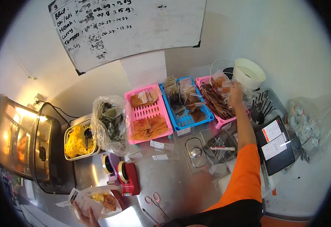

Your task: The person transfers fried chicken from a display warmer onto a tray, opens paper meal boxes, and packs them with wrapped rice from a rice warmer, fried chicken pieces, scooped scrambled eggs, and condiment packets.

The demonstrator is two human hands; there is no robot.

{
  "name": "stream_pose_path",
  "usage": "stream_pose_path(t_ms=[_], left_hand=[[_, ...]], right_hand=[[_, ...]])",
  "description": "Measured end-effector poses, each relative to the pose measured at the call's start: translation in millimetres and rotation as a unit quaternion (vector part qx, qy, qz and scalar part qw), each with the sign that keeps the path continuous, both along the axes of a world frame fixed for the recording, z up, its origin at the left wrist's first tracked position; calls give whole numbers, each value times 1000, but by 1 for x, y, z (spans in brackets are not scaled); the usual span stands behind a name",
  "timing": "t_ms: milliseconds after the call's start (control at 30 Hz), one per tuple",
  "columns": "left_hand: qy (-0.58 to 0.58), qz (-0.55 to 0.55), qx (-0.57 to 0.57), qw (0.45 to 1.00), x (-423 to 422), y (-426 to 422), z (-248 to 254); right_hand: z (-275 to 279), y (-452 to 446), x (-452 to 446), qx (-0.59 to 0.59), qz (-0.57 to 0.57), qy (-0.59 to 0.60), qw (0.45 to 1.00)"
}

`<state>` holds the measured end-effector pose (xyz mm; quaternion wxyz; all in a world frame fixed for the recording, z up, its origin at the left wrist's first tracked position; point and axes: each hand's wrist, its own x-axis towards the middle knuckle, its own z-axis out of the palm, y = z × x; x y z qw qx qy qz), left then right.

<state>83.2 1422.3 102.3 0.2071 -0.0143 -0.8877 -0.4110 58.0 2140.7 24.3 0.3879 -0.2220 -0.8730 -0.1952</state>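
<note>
My left hand (85,216) grips the printed flap of a paper food box (117,195) at the lower left. Inside the box lie yellow food and a piece of fried chicken (109,202). At the far right end of the counter, my right hand (235,94) reaches over a pink basket (221,122), its fingers closed at a clear plastic packet (226,85). Long dark-brown packets (215,99) fill the front of that basket, with orange-red ones behind. The fingertips of my right hand are small and partly hidden.
Left of it stand a blue basket (178,123) and another pink basket (150,110) with sachets. A heated display case (46,143), a tray of yellow food (78,142), tape dispensers (129,181), scissors (156,200), a tablet (277,151) and a white bowl (250,72) are around.
</note>
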Motion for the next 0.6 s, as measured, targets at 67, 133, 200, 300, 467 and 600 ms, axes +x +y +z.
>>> stream_pose_path(t_ms=[67,133,200,300,467,600], left_hand=[[-38,10,39,998,-2,10,2],[-72,17,47,996,-6,16,4],[-22,-10,-38,999,-12,2,-9],[28,-16,-70,997,-10,-3,-7],[31,-3,-65,997,-2,-21,-11],[21,-36,21,999,-14,-48,-43]], right_hand=[[-11,-9,-25,-206,52,-58,975],[-25,-10,-44,-307,78,-78,945],[-52,-7,-63,-311,80,-61,945],[-81,13,-82,-377,-102,-72,918],[-45,-1,-81,-262,112,148,947],[-49,4,-90,-347,140,-152,915]])
